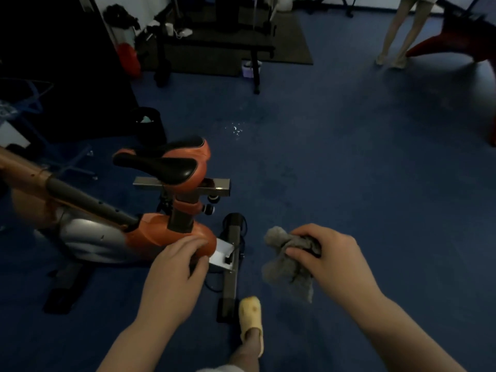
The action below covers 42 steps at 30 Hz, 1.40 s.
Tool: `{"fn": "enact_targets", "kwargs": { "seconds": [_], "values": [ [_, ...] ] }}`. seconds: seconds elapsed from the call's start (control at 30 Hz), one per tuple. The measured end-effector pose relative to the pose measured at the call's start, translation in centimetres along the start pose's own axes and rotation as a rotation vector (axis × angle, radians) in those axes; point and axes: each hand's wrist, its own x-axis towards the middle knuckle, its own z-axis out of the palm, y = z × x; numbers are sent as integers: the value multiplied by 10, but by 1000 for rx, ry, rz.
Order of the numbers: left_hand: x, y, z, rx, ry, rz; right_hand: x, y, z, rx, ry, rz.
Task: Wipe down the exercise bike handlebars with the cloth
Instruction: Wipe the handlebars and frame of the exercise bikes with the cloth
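An orange and silver exercise bike (150, 234) stands at the left, its black and orange saddle (163, 162) pointing toward me. Its frame tube (80, 197) runs off the left edge, and the handlebars are out of view. My right hand (330, 253) is shut on a crumpled grey cloth (287, 267), held in the air to the right of the bike's rear. My left hand (177, 264) hovers over the bike's rear end with its fingers curled and slightly apart, holding nothing that I can see.
The bike's rear foot bar (230, 267) lies on the blue floor beside my yellow slipper (251, 315). A black bin (149, 124) stands behind the saddle. A dark bench (214, 44) is at the back. Another person's legs (402, 30) stand at the top right.
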Motion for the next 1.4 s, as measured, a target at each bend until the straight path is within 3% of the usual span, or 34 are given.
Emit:
{"fn": "enact_targets", "kwargs": {
  "seconds": [0.6, 0.87, 1.03, 1.2, 1.4],
  "values": [
    [257, 82, 44, 9, 4, 9, 269, 44, -65, 44, -64, -55],
    [377, 97, 75, 9, 159, -180, 436, 74, -90, 69, -180, -203],
    [448, 114, 73, 7, 335, -291, 540, 80, -119, 53, -262, -299],
    [481, 117, 68, 47, 390, -387, 626, 52, -111, 45, -360, -422],
    [518, 75, 51, 103, 486, -610, 711, -5, -66, 66, -477, -610]
  ]
}}
